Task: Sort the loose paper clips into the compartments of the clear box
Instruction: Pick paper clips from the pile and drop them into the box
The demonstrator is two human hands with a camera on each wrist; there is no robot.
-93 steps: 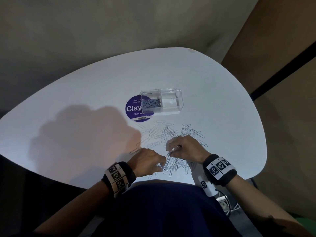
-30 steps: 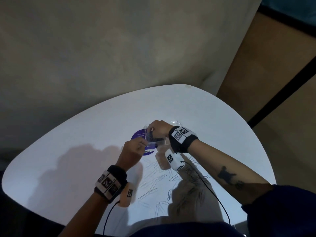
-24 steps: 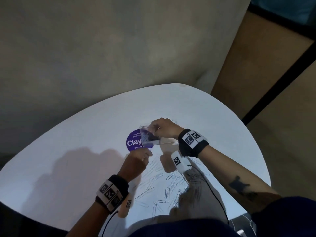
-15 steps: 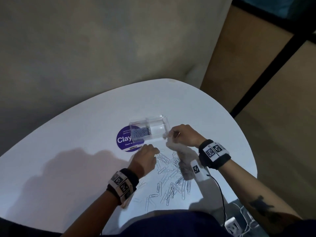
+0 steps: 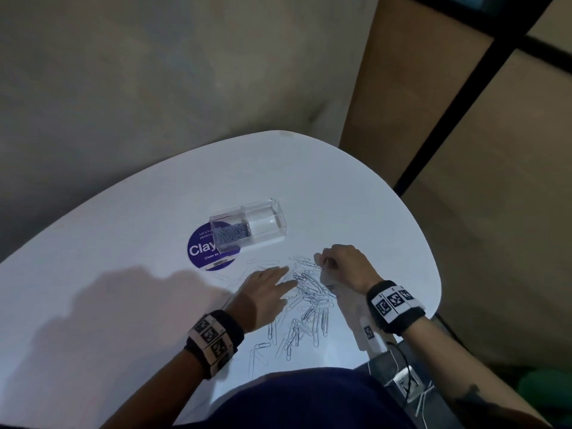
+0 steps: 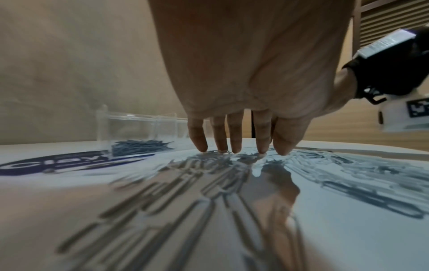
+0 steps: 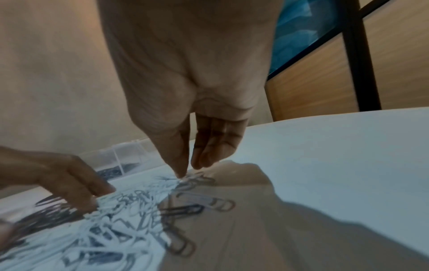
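The clear box [image 5: 247,226] stands on the white table [image 5: 356,196], with small dark clips [image 5: 231,237] in its left compartment; the right compartment looks empty. Loose paper clips [image 5: 309,298] lie in a pile between my hands. My left hand [image 5: 278,280] lies flat on the pile's left side, and in the left wrist view its straight fingertips [image 6: 234,146] touch the clips. My right hand [image 5: 322,261] is at the pile's far edge. In the right wrist view, that right hand [image 7: 189,170] has its thumb and fingertips pinched down on a paper clip [image 7: 197,177].
A round purple sticker [image 5: 201,253] lies partly under the box's left end. The table's curved edge runs close on the right. Cables and a small device [image 5: 405,382] hang by the near right edge. A plain wall stands behind the table.
Both hands have come back from the box to the pile. The right hand has let go of the box, which stands on the table. The left hand has flattened onto the clips.
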